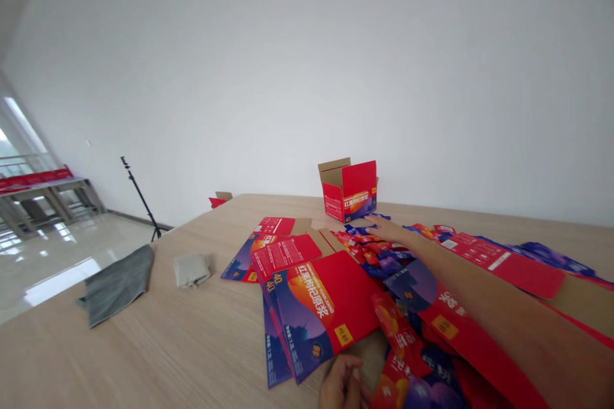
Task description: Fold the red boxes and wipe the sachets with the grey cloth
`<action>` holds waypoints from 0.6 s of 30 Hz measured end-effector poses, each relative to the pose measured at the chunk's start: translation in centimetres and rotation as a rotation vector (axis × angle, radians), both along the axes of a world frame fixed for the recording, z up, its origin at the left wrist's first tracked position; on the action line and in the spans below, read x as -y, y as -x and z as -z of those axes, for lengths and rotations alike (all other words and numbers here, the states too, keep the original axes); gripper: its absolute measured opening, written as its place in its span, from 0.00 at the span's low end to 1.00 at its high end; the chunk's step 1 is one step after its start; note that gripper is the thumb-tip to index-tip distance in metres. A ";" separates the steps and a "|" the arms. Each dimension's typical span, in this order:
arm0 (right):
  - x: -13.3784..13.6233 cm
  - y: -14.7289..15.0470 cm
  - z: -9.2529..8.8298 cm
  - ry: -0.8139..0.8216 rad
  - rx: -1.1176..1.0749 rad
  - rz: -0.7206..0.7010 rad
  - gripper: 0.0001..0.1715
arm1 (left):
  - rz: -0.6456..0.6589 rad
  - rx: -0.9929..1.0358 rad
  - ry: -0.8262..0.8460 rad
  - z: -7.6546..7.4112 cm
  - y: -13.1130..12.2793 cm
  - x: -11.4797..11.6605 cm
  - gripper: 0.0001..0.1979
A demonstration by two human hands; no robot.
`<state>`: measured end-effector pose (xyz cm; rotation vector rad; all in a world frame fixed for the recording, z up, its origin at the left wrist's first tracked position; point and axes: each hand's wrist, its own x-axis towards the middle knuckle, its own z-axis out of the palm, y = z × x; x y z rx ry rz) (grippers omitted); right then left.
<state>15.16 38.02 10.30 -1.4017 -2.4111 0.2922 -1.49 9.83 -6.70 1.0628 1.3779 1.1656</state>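
My left hand is at the bottom edge, its fingers curled in and nothing visible in them; the frame cuts off part of it. Just above it lie flattened red and purple cartons, overlapping on the table. My right arm stretches far forward across the table, and my right hand is by small blue pouches in front of an open carton. Its fingers look stretched out, though they are small and blurred. Red and purple pouches lie heaped between my hands, with a carton panel over some of them.
On the wooden table, a grey cloth and a folded beige cloth lie to the left. More flat cartons and pouches spread to the right. A white wall stands behind; a black tripod is on the floor beyond.
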 end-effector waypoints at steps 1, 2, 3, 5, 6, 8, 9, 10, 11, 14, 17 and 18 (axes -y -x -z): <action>1.9 -1.1 -0.4 -0.014 0.005 -0.002 0.23 | -0.007 0.032 -0.008 -0.7 -0.1 0.1 0.20; 4.1 -2.5 -0.7 -0.029 0.010 0.000 0.24 | -0.025 0.061 -0.021 -1.4 -0.2 0.2 0.21; 6.6 -3.9 -0.7 -0.044 0.012 0.005 0.27 | -0.054 0.087 -0.039 -2.1 -0.3 0.4 0.24; 12.3 -6.7 0.0 -0.072 0.041 0.028 0.36 | -0.117 0.136 -0.074 -3.3 -0.4 0.6 0.29; 15.4 -8.0 0.7 -0.089 0.068 0.046 0.43 | -0.141 0.161 -0.088 -3.7 -0.3 0.6 0.32; 21.1 -10.2 2.8 -0.158 0.271 0.112 0.50 | -0.146 0.198 -0.114 -4.2 -0.1 0.6 0.36; 23.5 -10.9 3.9 -0.176 0.359 0.183 0.49 | -0.136 0.206 -0.126 -4.3 0.0 0.5 0.36; 25.6 -11.6 4.8 -0.184 0.428 0.271 0.45 | -0.123 0.205 -0.140 -4.4 0.2 0.5 0.36; 27.3 -12.1 5.5 -0.203 0.478 0.337 0.40 | -0.109 0.197 -0.156 -4.4 0.3 0.4 0.35; 30.2 -13.5 5.8 -0.287 0.547 0.384 0.26 | -0.085 0.155 -0.201 -4.8 0.6 0.4 0.30; 31.4 -15.6 3.6 -0.351 0.549 0.304 0.27 | -0.089 0.073 -0.256 -5.5 0.6 1.1 0.25; 31.8 -16.4 2.7 -0.371 0.543 0.265 0.28 | -0.099 0.028 -0.287 -5.9 0.4 1.5 0.24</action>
